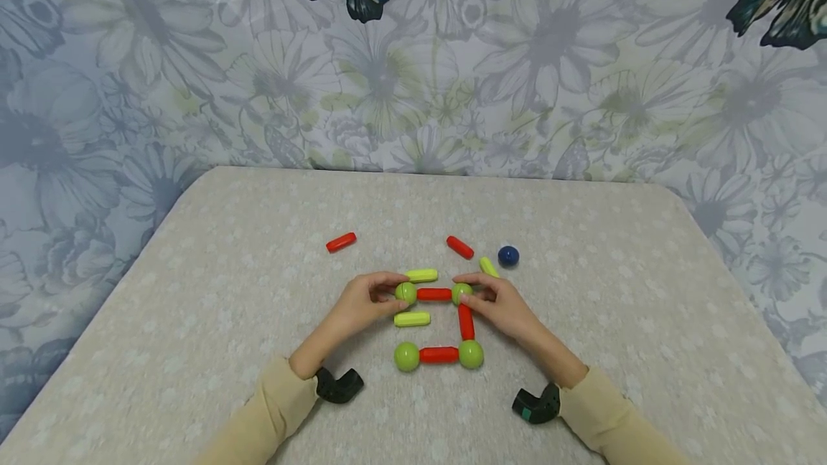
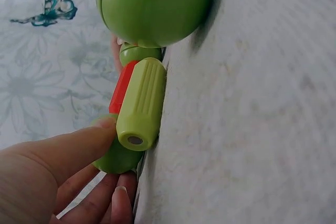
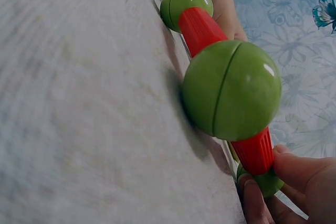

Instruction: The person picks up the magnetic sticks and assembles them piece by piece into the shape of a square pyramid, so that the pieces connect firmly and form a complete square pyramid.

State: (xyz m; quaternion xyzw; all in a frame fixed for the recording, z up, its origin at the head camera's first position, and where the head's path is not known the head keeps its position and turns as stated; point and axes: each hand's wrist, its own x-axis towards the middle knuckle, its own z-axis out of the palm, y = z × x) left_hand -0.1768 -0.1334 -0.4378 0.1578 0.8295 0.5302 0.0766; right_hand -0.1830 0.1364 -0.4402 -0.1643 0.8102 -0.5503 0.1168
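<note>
On the table, green balls and red rods join into a three-sided frame whose left side has no rod. My left hand (image 1: 363, 301) pinches the far left green ball (image 1: 405, 293) between thumb and fingers. The far right green ball (image 1: 461, 293) is held by my right hand (image 1: 497, 301). Between these two balls runs a red rod (image 1: 434, 295). Another red rod (image 1: 466, 323) leads to the near right green ball (image 1: 471, 354), and a third rod (image 1: 438, 355) reaches the near left green ball (image 1: 407, 357). A yellow-green rod (image 1: 412, 319) with a metal end lies inside the frame.
Behind the frame lies another yellow-green rod (image 1: 422, 275). One more yellow-green rod (image 1: 489, 266) sits beyond my right hand, beside a dark blue ball (image 1: 508, 256). Loose red rods lie farther back, one to the left (image 1: 341, 242) and one to the right (image 1: 460, 247).
</note>
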